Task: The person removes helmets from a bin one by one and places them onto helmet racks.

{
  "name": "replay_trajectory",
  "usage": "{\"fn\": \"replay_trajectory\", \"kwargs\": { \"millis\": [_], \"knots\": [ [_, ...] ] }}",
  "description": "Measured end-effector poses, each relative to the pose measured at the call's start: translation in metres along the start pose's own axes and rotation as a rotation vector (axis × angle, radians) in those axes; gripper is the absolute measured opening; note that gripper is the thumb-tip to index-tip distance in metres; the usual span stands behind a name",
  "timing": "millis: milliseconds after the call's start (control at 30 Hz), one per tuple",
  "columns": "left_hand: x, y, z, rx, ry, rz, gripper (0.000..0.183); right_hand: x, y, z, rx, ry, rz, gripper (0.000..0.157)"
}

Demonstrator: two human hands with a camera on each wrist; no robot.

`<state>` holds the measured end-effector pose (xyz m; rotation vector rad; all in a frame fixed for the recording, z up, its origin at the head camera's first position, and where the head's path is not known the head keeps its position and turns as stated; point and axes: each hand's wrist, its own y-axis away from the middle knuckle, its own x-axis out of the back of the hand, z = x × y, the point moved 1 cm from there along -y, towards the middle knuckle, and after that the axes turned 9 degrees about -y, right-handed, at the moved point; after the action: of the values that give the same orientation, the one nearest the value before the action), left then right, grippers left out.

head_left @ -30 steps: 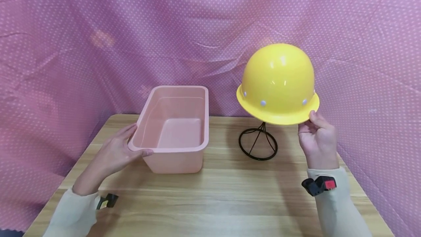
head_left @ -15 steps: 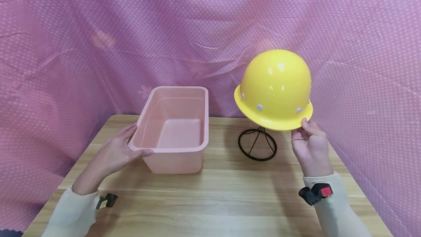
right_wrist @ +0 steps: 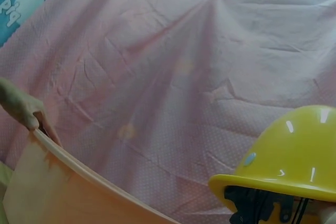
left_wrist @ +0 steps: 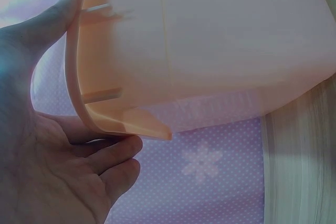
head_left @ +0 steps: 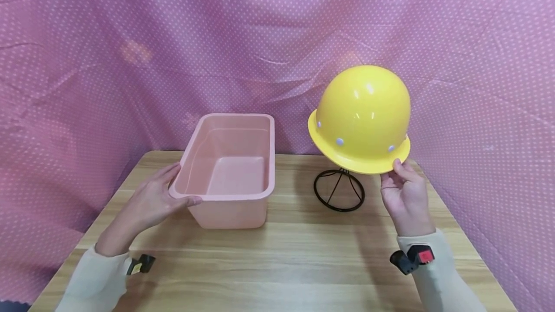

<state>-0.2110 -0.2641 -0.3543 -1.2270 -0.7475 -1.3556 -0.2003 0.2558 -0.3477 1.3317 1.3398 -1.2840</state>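
Observation:
My right hand (head_left: 407,196) pinches the brim of a yellow hard hat (head_left: 364,114) at its near right, thumb on top. The hat tilts over a black wire stand (head_left: 339,191); the stand's round base shows on the table while its upper part is hidden by the hat. Inside the brim, the right wrist view shows a dark headband (right_wrist: 257,203). My left hand (head_left: 151,201) grips the near left corner of a pink plastic bin (head_left: 234,213), thumb along the front rim and fingers at the left rim. From below, the left wrist view shows those fingertips (left_wrist: 123,174) right under the rim.
The wooden table (head_left: 277,273) carries the bin at left and the stand at right. A pink dotted cloth (head_left: 277,37) hangs behind and along both sides. Each sleeve wears a small camera, such as the black one (head_left: 412,259) on the right.
The hard hat has come down and slightly left, tilting a little more, with my right hand still at its brim. The left hand, bin and stand stay put.

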Motion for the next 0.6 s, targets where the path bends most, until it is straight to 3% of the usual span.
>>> {"fn": "replay_trajectory", "kwargs": {
  "millis": [333,600],
  "knots": [
    [-0.0001,0.0000,0.0011,-0.003,0.010,0.008,0.112,-0.0020,0.0029,0.0011,0.025,0.039,-0.052,0.040],
    [-0.0014,0.0022,0.0006,0.001,0.020,0.012,0.111,0.0011,0.0013,-0.0031,0.003,0.025,-0.038,0.037]
  ]
}}
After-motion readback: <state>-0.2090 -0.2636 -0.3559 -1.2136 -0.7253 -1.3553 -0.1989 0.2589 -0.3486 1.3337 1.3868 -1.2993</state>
